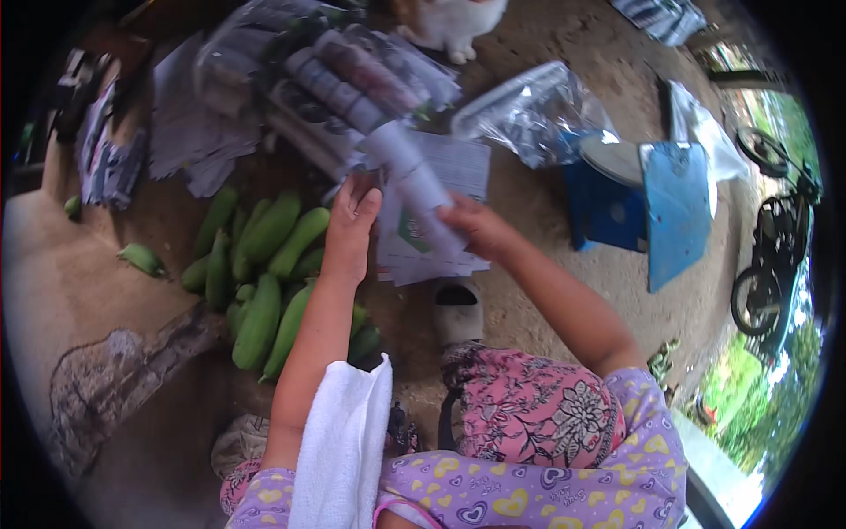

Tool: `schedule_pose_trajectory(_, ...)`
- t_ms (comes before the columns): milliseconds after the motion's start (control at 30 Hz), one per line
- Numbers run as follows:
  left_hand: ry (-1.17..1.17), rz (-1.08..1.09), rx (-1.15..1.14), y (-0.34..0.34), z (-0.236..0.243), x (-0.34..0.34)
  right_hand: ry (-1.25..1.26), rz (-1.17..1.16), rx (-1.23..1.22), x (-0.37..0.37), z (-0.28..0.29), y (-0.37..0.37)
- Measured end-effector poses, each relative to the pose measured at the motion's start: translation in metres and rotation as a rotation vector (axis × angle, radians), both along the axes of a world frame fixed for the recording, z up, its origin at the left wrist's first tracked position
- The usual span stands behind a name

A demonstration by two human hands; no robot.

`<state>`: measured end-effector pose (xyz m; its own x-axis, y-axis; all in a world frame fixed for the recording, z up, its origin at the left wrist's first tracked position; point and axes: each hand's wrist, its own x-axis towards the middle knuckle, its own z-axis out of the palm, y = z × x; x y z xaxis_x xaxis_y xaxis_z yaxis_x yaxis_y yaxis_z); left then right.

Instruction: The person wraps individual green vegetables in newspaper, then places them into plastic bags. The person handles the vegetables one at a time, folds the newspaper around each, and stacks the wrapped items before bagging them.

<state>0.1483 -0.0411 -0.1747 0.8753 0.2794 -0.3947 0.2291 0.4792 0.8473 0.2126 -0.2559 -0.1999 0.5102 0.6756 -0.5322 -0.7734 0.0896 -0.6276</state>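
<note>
My right hand (480, 226) is closed on the lower end of a white paper roll (410, 176), which is smeared by motion. The roll slants up and left toward a clear plastic bag (231, 66) with several similar paper rolls (339, 88). Just left of the held roll is my left hand (354, 212), thumb apart from the fingers, with no object visible in it. Beneath the held roll lie loose printed sheets (463, 163) on the ground. Beside my left forearm sits a heap of long green fruits (258, 322).
A blue scale (608, 207) with a round pan stands at right, beside another clear plastic bag (546, 110). Paper stacks (203, 141) lie at the far left. A white cat (456, 25) is at the top. A motorcycle (775, 225) is at the far right.
</note>
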Motion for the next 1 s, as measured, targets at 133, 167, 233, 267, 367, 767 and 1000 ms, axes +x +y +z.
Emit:
schedule_pose_trajectory(133,-0.071,0.015,0.143,0.046,0.035,-0.017,-0.289,-0.121,-0.249,0.069,-0.003,-0.023)
schedule_pose_trajectory(167,-0.071,0.042,0.244,0.065,0.041,-0.024,-0.424,-0.119,-0.249,0.091,-0.017,-0.025)
schedule_pose_trajectory(233,-0.064,0.102,0.389,0.106,0.043,-0.041,-0.605,-0.150,-0.420,0.135,-0.019,-0.026)
schedule_pose_trajectory(267,0.000,0.129,0.448,0.131,0.039,-0.049,-0.669,-0.088,-0.510,0.160,-0.019,-0.022)
schedule_pose_trajectory(367,0.180,0.156,0.711,0.192,0.023,-0.066,-0.951,0.099,-0.887,0.231,-0.032,-0.012)
schedule_pose_trajectory(767,0.526,-0.101,1.440,0.342,-0.038,-0.115,-1.404,0.386,-1.209,0.345,-0.125,0.031)
schedule_pose_trajectory(1000,0.496,-0.548,1.204,0.374,-0.067,-0.096,-1.232,0.531,-1.493,0.370,-0.148,0.040)
